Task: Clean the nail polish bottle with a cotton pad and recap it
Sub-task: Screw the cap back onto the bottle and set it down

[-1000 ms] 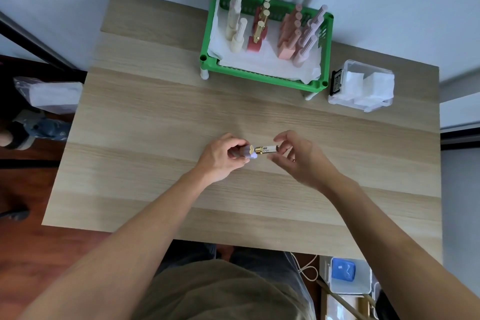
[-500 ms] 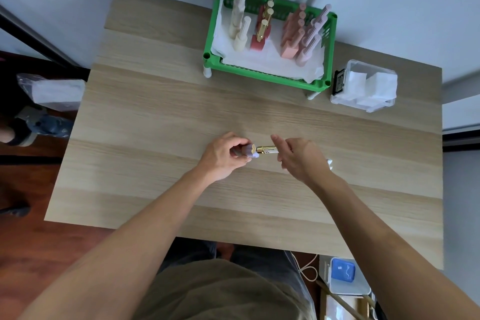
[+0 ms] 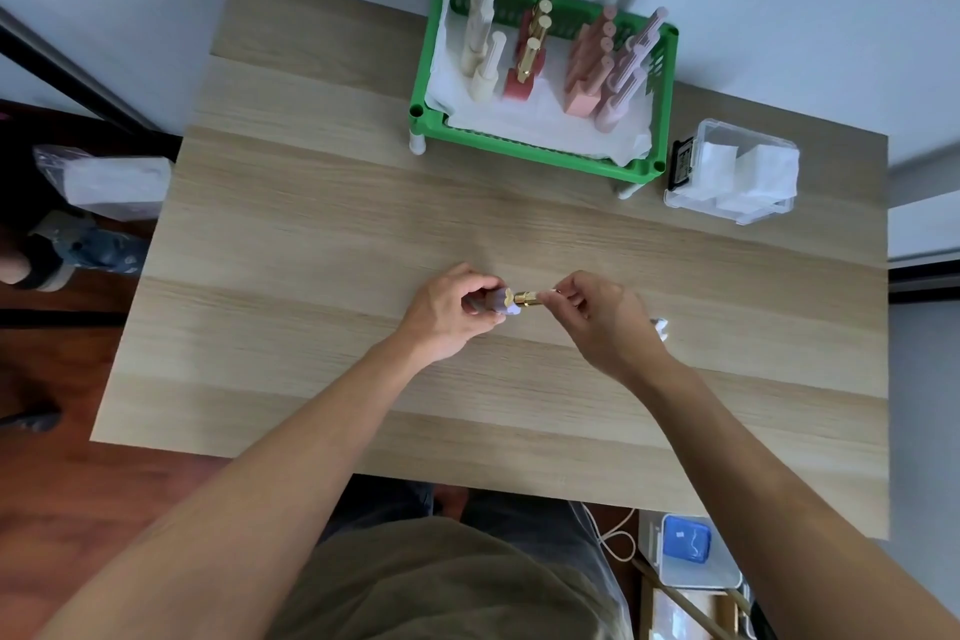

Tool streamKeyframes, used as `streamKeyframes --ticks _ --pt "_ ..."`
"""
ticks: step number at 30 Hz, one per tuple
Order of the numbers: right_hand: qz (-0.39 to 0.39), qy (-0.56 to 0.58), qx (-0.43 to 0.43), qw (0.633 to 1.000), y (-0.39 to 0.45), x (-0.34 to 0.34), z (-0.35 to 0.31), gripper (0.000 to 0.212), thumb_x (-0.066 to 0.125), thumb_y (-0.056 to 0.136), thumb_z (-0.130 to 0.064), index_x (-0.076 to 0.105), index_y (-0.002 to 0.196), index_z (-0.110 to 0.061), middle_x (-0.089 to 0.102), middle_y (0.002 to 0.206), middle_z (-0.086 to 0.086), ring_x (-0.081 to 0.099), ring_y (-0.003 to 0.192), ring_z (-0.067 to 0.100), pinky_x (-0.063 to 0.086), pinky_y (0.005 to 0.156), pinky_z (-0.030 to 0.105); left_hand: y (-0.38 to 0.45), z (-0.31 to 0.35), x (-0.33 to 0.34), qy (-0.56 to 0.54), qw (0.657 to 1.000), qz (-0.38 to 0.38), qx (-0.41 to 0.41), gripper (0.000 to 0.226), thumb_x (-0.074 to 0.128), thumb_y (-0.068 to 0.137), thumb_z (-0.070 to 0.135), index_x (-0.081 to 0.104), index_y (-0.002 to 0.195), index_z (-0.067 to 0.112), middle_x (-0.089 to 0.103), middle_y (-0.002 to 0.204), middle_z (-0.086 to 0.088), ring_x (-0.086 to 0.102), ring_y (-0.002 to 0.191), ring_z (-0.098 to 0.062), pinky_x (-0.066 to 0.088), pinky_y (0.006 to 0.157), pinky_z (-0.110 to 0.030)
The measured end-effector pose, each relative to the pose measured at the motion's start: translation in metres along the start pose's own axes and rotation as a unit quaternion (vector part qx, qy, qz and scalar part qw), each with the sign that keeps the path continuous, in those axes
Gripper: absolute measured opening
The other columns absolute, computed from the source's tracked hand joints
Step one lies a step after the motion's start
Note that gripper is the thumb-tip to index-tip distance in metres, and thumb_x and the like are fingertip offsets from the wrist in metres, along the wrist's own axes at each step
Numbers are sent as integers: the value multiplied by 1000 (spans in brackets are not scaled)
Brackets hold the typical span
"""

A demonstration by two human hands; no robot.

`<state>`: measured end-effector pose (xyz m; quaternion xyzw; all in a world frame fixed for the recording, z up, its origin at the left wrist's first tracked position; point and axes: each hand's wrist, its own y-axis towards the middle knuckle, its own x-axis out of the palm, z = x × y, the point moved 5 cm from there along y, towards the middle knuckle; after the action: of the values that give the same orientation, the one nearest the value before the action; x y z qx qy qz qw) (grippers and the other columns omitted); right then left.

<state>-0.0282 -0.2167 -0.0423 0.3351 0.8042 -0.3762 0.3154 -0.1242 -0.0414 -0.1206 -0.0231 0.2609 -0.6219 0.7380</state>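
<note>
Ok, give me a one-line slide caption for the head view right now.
Left hand grips the lilac nail polish bottle while the right hand holds its gold cap above the wooden table.

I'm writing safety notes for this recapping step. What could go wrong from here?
The bottle lies sideways in the left hand, so polish might leak if the gold cap goes on crooked. The right hand could also brush the crumpled cotton pad off the wooden table.

Rack (image 3: 540, 151) at table's (image 3: 311, 250) far edge, box (image 3: 737, 172) right of it.
</note>
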Motion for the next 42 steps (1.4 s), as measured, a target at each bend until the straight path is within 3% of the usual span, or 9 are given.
streamKeyframes --ticks 5,10,13,17,25,31,36,39,42 --pt "21 -30 53 998 2 4 1 40 55 97 -57 68 84 -21 74 73 -3 68 74 21 54 73 36 1 -2 1 6 1000 -5 4 32 86 81 9 79 111 21 61 91 15 62 76 7 47 73 -6" --pt "2 30 21 999 0 3 -2 33 62 91 -62 64 94 -28 68 81 -15 66 75 9 52 65 30 2 -4 1 -10 1000 3 -7 35 89 80 15 78 111 27 65 98 13 63 80 1 47 73 -6" --pt "-12 71 -9 997 -3 6 -2 27 72 92 -45 64 113 -30 68 92 -19 64 73 3 51 64 23 3 -5 1 -8 1000 3 -9 37 89 80 18 78 113 29 67 101 10 67 88 -10 50 74 -10" --pt "7 131 -9 991 -1 9 -1 21 74 94 -27 70 114 -25 72 97 -15 66 73 4 48 68 18 3 -5 1 -12 1000 -3 -4 37 90 79 17 78 113 28 68 101 8 70 91 -15 55 81 -25" --pt "21 198 -7 980 -5 12 -3 18 75 93 -21 70 111 -22 73 102 -8 65 78 7 61 76 43 1 -3 3 -2 1000 -1 24 54 92 78 16 74 129 20 59 97 18 61 85 7 50 76 -8" --pt "42 206 0 978 -7 9 -1 19 74 94 -18 69 112 -17 74 104 -3 65 77 4 61 75 45 -5 4 -13 89 990 73 82 37 83 88 15 74 123 11 66 106 1 60 86 -12 45 74 -3" --pt "50 205 3 977 -8 5 4 17 74 94 -20 69 110 -21 73 103 -8 66 79 8 61 76 44 -6 9 -39 240 947 172 125 40 74 94 15 69 132 2 67 135 -13 66 121 -35 55 101 -47" --pt "50 195 -4 980 -7 3 4 17 73 94 -22 69 110 -23 72 103 -10 67 81 8 61 75 38 0 1 -42 325 926 148 123 60 70 99 22 52 148 -7 47 159 -23 45 149 -41 37 123 -55" --pt "51 183 -16 982 -5 -1 1 15 74 94 -23 68 107 -28 72 104 -10 68 82 6 55 70 24 1 -10 -39 384 909 114 114 68 60 104 35 41 156 -4 31 169 -23 27 159 -38 24 130 -55"
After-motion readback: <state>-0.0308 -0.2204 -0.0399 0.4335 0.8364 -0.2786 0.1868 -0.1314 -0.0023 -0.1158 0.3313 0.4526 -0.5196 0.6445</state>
